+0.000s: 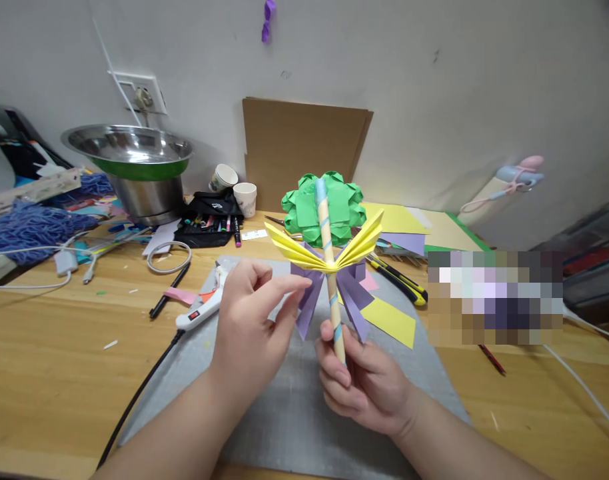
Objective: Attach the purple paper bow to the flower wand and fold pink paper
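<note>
- We are gripping the paper stick (329, 267) upright in our right hand (364, 383), above the grey mat (284, 413).
- Our left hand (249, 327) is pinching one purple wing (308, 300) of two, under two yellow wings (289, 250).
- Behind, two paper cups (245, 198) are standing by one black case (209, 223) holding markers.

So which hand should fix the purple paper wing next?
Probably the left hand: its fingertips already touch the purple wing on that side. The right hand is wrapped around the bottom of the stick, holding the whole thing up, so it looks busy.
</note>
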`<state>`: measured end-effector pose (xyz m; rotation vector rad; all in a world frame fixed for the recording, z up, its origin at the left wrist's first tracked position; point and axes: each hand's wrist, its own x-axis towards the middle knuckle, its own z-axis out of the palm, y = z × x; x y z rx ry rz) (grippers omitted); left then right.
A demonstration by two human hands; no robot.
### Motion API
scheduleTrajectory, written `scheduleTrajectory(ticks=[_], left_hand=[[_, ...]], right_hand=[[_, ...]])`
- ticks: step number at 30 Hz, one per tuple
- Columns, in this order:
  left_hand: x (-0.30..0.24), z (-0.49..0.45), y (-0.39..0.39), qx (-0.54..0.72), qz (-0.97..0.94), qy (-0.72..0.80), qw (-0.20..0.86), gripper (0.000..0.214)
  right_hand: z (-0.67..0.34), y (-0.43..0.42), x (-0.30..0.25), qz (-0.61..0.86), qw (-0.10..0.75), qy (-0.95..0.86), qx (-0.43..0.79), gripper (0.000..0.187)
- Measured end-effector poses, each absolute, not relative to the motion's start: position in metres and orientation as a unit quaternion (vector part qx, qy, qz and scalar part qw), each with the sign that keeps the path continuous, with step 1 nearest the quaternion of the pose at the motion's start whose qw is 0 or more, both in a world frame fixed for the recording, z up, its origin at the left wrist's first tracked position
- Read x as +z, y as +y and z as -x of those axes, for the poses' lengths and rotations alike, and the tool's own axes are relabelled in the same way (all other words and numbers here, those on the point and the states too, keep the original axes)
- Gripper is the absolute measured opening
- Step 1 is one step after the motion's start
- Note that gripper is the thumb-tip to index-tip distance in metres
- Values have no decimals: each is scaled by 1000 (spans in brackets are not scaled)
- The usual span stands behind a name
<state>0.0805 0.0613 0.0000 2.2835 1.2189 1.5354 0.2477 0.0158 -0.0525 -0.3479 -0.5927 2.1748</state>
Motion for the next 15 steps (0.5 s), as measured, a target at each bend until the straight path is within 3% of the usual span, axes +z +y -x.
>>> scheduleTrajectory(ticks=[9,15], left_hand=[[-1,-76,64,431,-804,402,-71,17],[-1,-80,64,406,-813,410,-81,20]], right_hand=[[-247,15,-55,168,413,-244,861,21],[-246,15,-55,170,410,-253,860,23]])
